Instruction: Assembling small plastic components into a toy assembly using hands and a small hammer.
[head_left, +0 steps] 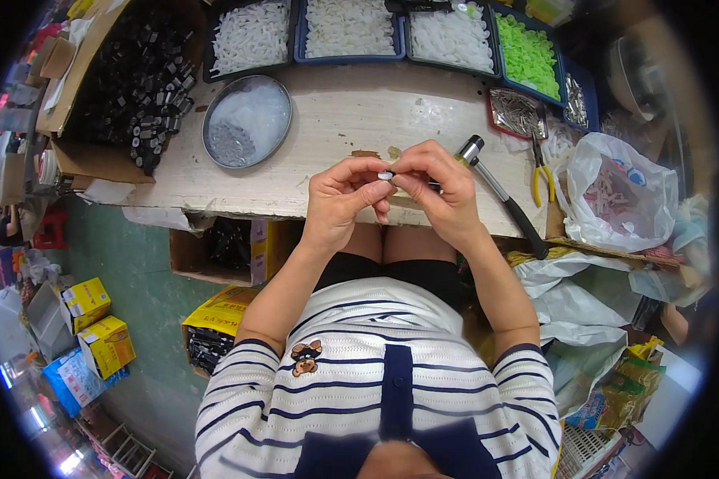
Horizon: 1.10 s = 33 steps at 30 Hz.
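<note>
Above the table's near edge, my left hand [345, 195] and my right hand [441, 188] meet, both closed in a pinch. Between their fingertips is a small white plastic piece [386, 175] with a dark part at its edge; its exact kind is too small to make out. Just right of my right hand lies a hammer [505, 195] with a shiny head and black grip. A short yellow item beside the hammer head is partly hidden by my fingers. Left of my hands stands a round metal dish [248, 121] holding clear and whitish small pieces.
Trays of white parts [350, 57] and a tray of green parts [527, 56] line the far edge. A carton of black parts [140, 88] is at left. Yellow-handled pliers [542, 180], a red-rimmed tray of metal pins [517, 113] and a plastic bag [655, 203] sit at right.
</note>
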Tool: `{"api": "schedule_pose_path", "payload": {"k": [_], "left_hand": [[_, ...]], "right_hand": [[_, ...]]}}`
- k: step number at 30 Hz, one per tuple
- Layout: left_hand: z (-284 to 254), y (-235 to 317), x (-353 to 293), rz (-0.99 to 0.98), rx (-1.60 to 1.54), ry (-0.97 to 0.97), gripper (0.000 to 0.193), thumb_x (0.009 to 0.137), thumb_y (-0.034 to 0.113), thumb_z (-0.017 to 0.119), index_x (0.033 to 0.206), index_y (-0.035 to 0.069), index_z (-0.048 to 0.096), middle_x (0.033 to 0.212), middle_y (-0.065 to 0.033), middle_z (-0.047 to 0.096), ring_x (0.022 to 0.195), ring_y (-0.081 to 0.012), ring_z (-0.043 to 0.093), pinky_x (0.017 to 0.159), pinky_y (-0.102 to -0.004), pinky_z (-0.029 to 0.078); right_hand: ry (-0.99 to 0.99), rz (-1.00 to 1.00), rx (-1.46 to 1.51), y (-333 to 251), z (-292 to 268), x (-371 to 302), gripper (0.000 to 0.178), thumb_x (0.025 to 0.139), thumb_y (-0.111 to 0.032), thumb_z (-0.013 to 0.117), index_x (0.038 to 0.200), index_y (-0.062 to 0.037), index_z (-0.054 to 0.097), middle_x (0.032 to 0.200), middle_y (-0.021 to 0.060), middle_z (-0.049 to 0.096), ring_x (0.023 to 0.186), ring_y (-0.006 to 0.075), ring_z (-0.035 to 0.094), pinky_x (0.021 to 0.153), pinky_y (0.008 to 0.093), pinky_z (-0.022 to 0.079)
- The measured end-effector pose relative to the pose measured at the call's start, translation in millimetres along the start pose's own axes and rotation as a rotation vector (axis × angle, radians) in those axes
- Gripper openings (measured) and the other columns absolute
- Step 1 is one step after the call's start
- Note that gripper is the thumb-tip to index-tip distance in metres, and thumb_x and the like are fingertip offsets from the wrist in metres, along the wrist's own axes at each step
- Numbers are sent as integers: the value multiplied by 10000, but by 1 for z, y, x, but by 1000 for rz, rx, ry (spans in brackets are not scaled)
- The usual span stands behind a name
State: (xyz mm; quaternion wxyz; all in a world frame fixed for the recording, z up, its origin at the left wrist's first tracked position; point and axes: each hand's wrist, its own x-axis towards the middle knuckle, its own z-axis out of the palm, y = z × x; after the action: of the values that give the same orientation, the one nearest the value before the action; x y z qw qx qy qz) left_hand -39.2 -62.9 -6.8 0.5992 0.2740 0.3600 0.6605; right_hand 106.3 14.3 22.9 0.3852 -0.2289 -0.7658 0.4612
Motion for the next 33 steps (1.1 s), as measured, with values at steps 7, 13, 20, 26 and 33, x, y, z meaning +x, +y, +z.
{"api": "schedule_pose_path", "payload": {"k": [7, 13, 20, 26, 33], "left_hand": [[4, 7, 1, 23, 146, 60, 236, 802, 27, 648, 1036, 11, 616, 800, -38, 604, 597, -76, 556, 483, -194, 459], [-19, 18, 9, 222, 687, 112, 261, 762, -1, 670, 1020, 5, 637, 779, 12, 521, 599, -31, 429, 520, -159, 372], [-28, 8, 15, 268, 918, 54, 237, 732, -16, 670, 964, 30, 658, 765, -10, 532, 592, -47, 461, 521, -190, 384], [-21, 11, 20, 175, 1002, 57, 215, 703, -13, 672, 914, 24, 662, 757, -75, 554, 649, -159, 564, 586, -273, 459], [-2, 25, 42, 121, 1532, -142, 241, 678, 177, 714, 859, 28, 658, 805, -140, 595, 744, -339, 594, 650, -438, 466]], "right_hand": [[29, -44, -111, 10, 9, 0, 88, 770, 17, 609, 828, -14, 550, 802, 77, 531, 730, 189, 529, 637, 272, 411], [-93, -81, -532, 24, 7, -4, 79, 772, -42, 601, 812, -66, 536, 783, 35, 512, 797, 222, 469, 728, 339, 307], [-112, -109, -662, 34, 18, -4, 113, 748, -51, 612, 820, -87, 533, 797, 25, 511, 824, 230, 467, 754, 376, 292], [-132, -182, -762, 41, 20, -2, 131, 728, -36, 618, 824, -88, 545, 814, 25, 525, 839, 225, 482, 756, 379, 307], [-136, -162, -687, 43, -23, 6, 163, 727, -39, 623, 880, -93, 600, 843, 24, 570, 833, 217, 504, 752, 364, 324]]}}
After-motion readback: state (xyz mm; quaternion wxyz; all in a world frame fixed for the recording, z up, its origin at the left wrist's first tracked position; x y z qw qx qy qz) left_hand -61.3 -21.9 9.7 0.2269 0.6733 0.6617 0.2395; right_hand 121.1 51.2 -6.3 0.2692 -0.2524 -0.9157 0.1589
